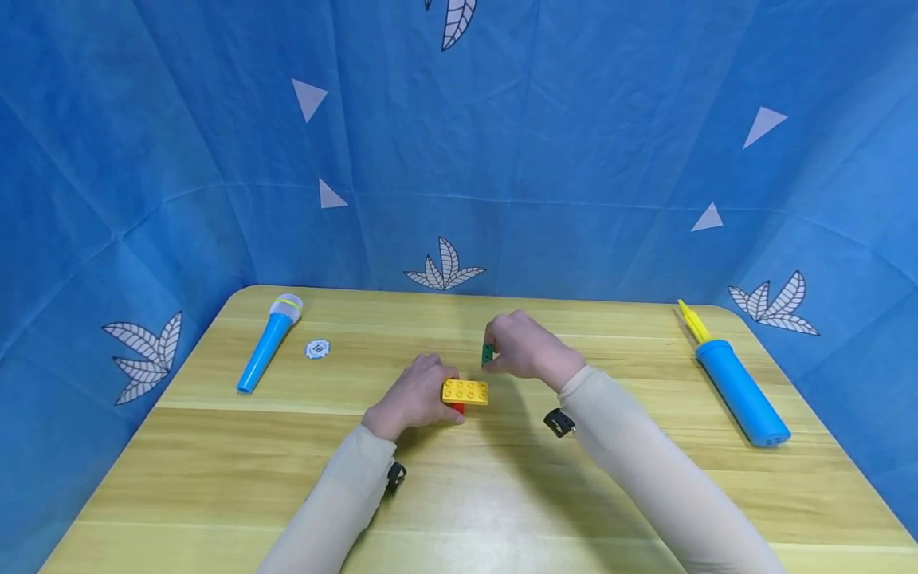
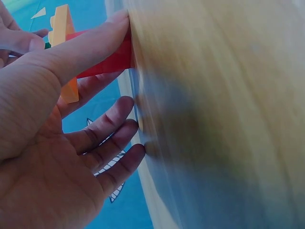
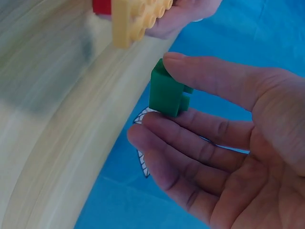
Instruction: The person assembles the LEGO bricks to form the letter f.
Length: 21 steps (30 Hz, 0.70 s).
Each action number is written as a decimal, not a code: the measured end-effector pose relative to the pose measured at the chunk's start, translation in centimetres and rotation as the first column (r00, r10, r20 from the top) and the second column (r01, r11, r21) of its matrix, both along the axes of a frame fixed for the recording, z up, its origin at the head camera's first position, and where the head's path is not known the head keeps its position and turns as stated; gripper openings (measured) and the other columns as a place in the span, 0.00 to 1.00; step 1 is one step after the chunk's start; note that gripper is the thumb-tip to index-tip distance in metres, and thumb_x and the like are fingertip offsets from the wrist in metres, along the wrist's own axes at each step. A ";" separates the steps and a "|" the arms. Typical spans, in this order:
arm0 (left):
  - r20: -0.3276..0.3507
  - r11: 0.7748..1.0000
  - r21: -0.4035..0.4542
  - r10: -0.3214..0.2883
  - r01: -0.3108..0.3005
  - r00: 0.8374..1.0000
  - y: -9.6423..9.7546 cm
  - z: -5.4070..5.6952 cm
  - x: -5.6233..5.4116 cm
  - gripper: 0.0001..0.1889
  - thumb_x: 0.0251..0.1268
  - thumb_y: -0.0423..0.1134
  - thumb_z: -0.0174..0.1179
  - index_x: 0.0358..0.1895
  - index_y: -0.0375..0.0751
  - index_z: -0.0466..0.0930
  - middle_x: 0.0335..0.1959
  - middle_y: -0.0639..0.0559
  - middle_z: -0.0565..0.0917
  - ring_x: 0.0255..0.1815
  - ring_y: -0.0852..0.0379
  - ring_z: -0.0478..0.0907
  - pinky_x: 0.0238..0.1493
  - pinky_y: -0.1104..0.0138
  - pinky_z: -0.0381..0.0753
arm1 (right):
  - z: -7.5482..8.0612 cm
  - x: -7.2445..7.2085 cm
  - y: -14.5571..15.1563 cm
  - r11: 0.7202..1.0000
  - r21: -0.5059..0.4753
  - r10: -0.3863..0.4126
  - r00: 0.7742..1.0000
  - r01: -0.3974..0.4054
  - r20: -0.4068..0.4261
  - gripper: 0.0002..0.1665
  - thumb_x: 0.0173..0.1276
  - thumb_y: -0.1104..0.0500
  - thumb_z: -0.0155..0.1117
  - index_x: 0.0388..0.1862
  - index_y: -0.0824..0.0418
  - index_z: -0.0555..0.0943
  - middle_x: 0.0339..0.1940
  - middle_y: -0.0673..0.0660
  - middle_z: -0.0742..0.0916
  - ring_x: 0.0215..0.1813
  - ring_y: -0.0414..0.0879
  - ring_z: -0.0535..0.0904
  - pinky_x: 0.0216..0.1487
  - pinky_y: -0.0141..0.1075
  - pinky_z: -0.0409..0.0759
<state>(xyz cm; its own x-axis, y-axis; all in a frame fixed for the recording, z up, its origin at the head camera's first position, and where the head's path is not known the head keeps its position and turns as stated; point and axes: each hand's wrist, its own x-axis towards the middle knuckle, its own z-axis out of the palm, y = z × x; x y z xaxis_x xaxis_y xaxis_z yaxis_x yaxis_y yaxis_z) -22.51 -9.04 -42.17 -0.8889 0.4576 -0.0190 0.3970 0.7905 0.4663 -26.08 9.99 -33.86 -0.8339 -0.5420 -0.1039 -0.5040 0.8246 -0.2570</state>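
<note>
My left hand (image 1: 419,396) pinches a red toy brick (image 2: 107,59) between thumb and forefinger, low at the table's surface. A longer yellow brick (image 1: 464,391) with several studs sits on top of the red one and sticks out to the right. To the upper right, my right hand (image 1: 527,347) holds a small green brick (image 3: 166,90) between its thumb and fingers, above the table. The green brick is apart from the yellow one. In the left wrist view the other left fingertips rest near the tabletop.
On the wooden table (image 1: 287,478), a blue toy microphone (image 1: 267,348) and a poker chip (image 1: 317,348) lie at the left. A blue hand pump (image 1: 742,391) with a yellow nozzle lies at the right. A blue patterned cloth (image 1: 459,143) hangs behind.
</note>
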 end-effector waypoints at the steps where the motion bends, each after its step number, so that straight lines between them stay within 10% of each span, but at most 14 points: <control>1: 0.003 1.000 -0.001 0.001 -0.001 1.000 0.0 0.0 0.0 0.23 0.45 0.48 0.79 0.43 0.43 0.81 0.36 0.54 0.71 0.42 0.51 0.65 0.43 0.59 0.68 | 0.0 0.1 -0.2 1.000 0.001 0.003 1.000 -0.003 0.000 0.11 0.55 0.57 0.79 0.29 0.59 0.83 0.26 0.50 0.81 0.32 0.45 0.76 0.36 0.37 0.78; 21: -0.026 1.000 0.001 -0.016 0.016 1.000 -0.2 -0.4 -0.1 0.25 0.46 0.49 0.79 0.45 0.42 0.82 0.35 0.54 0.71 0.42 0.50 0.65 0.42 0.59 0.68 | 0.0 2.2 -2.4 0.993 0.021 0.115 0.993 -0.116 0.024 0.11 0.55 0.56 0.80 0.30 0.57 0.84 0.25 0.46 0.80 0.31 0.43 0.75 0.36 0.35 0.76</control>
